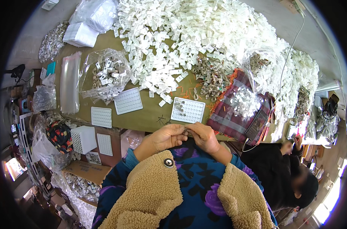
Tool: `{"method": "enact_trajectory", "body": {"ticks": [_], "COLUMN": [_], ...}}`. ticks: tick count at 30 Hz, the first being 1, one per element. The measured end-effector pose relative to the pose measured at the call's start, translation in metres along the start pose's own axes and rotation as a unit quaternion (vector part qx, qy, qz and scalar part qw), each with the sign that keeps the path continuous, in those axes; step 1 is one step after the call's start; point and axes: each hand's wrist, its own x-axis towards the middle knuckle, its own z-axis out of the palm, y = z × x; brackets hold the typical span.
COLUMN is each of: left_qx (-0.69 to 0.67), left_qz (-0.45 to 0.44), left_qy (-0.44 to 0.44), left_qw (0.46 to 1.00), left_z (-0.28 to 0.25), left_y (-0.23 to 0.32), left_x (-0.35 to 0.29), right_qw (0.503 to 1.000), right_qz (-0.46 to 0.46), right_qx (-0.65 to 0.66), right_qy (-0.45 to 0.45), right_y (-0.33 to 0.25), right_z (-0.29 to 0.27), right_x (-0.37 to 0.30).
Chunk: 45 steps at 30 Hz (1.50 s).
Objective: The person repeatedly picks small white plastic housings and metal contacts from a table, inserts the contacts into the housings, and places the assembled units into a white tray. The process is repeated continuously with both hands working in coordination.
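Observation:
My left hand (168, 137) and my right hand (204, 137) meet at the near edge of the table, in front of my chest. Their fingertips pinch a small metal piece (185, 130) between them; it is mostly covered, so its exact kind does not show. Just beyond the fingers lies a white tray (198, 111) with rows of round hollows. Several small shiny metal pieces (179, 108) sit in its left part. A heap of loose metal pieces (211, 78) rests farther off, beside a plaid cloth (229, 120).
Small white plastic pieces (204, 26) cover the table's far side. More white trays (128, 100) and a bag of metal parts (109, 72) lie to the left. On the cloth are a dark flat device (256, 124) and a cable. A co-worker in black (269, 168) sits at right.

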Motion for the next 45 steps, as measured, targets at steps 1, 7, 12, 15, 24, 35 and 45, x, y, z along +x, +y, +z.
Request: {"method": "enact_trajectory", "body": {"ticks": [1,7,12,15,24,35,45], "left_qx": [-0.012,-0.022,-0.036,-0.057,0.108,0.274,0.350], "left_qz": [0.002,-0.013,0.011,0.005,0.009,0.113,0.150], "left_qy": [-0.005,0.057,0.043,0.013,0.033,0.148,0.132], "left_qw": [1.000,0.998,0.998,0.998,0.994,0.943,0.915], "left_z": [-0.001,-0.001,0.016,0.029,0.065,0.105,0.109], "left_y": [-0.001,0.003,0.000,-0.002,0.011,0.014,0.024], "left_x": [0.000,0.007,0.030,0.041,0.049,0.033,0.021], "right_qw": [1.000,0.992,0.994,0.989,0.969,0.992,0.942], "right_qz": [0.007,-0.093,-0.017,0.000,-0.088,0.016,0.197], "right_qx": [0.001,-0.083,-0.054,-0.065,-0.100,0.000,0.262], "right_qy": [0.005,0.002,0.097,0.130,0.208,0.127,0.073], "right_y": [0.002,0.012,0.009,0.010,0.019,-0.010,-0.023], "right_z": [0.001,-0.008,-0.012,-0.020,-0.040,-0.060,-0.053], "right_x": [0.001,0.004,-0.004,-0.013,-0.027,-0.011,-0.001]}}
